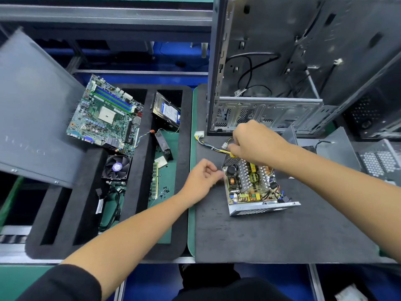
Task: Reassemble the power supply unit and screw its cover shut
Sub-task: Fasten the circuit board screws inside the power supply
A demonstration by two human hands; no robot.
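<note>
While gripping yellow wires (217,148) at the open power box's (253,185) far edge, right hand (253,142) curled tight, left hand (202,178) loosely curled, empty, beside the box.

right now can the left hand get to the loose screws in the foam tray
Probably yes: the left hand hovers holding nothing, and the screws lie uncovered just to its left, with only the low foam tray wall between.

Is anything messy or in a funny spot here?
Yes. Tiny black screws lie scattered loose on the green mat beside the RAM stick. The motherboard sits tilted across the foam tray edge, not flat.
</note>
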